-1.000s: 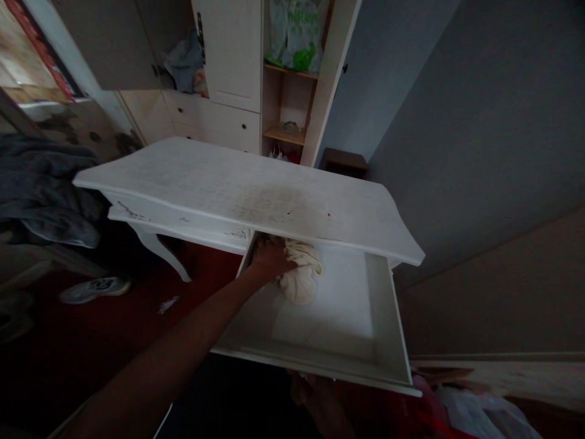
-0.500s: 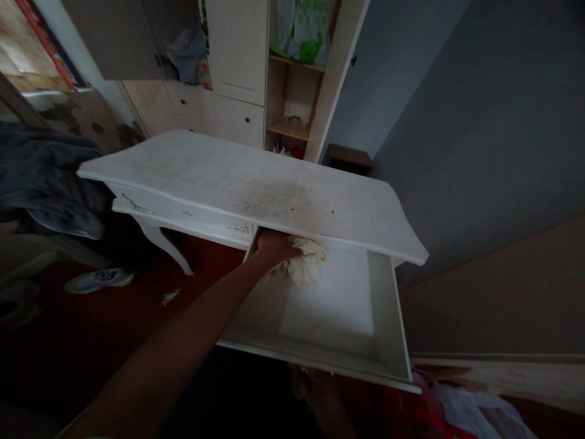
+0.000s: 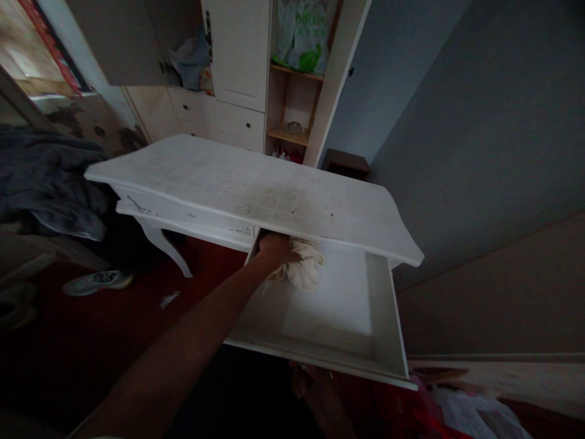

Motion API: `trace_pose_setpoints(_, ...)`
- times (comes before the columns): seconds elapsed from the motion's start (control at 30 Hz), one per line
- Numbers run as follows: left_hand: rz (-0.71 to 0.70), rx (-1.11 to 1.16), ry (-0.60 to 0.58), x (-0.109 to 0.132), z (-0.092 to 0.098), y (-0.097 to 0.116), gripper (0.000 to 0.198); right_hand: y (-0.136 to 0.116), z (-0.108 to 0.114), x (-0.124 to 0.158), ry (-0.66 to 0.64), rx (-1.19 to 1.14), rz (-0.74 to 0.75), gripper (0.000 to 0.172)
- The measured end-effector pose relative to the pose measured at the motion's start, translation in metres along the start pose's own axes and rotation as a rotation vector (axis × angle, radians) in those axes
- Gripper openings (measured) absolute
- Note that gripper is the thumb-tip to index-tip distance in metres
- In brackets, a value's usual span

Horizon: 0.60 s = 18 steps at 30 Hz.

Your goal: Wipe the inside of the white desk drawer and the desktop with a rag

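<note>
Reaching into the pulled-out drawer (image 3: 329, 311) of a white desk (image 3: 205, 164), my left hand (image 3: 275, 249) is closed on a cream cloth (image 3: 307, 268). The bunched cloth rests on the drawer floor near its back left corner, and the hand's fingertips are partly hidden by the cloth and the shade under the desktop. Below the drawer's front edge, in the dark, is my right hand (image 3: 315, 390). Its fingers are curled at the drawer front, where small glints look like the ends of a handle; the grip itself is hard to see.
Dark clothing (image 3: 50, 177) is heaped at the left, above a shoe (image 3: 98, 281) on the red floor. Behind the desk stands a cabinet (image 3: 240, 55) with a plastic bag (image 3: 301, 36) on its shelf. More bags (image 3: 470, 411) lie at the lower right by the wall.
The view has shifted slightly. My left hand stays on the cloth in nearly the same spot at the drawer's back left, and my right hand remains beneath the drawer front.
</note>
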<state>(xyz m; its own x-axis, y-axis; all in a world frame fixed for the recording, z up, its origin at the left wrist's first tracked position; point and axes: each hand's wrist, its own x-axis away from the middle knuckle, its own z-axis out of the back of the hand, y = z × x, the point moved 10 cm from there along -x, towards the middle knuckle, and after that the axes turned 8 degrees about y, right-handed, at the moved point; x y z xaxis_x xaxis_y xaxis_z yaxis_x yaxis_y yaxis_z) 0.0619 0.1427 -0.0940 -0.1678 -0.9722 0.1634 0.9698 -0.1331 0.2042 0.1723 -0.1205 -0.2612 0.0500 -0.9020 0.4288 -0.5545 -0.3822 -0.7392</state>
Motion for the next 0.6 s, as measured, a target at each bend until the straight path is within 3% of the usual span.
trace_pose_setpoints(0.17, -0.042, -0.082, 0.025, 0.022, -0.005, 0.006, 0.075, 0.006, 0.006, -0.001, 0.038, -0.034, -0.039, 0.035)
trace_pose_setpoints(0.6, -0.123, -0.106, -0.2, 0.112, -0.032, -0.001, 0.063, 0.002, 0.004, -0.003, 0.055, -0.051, 0.005, 0.034)
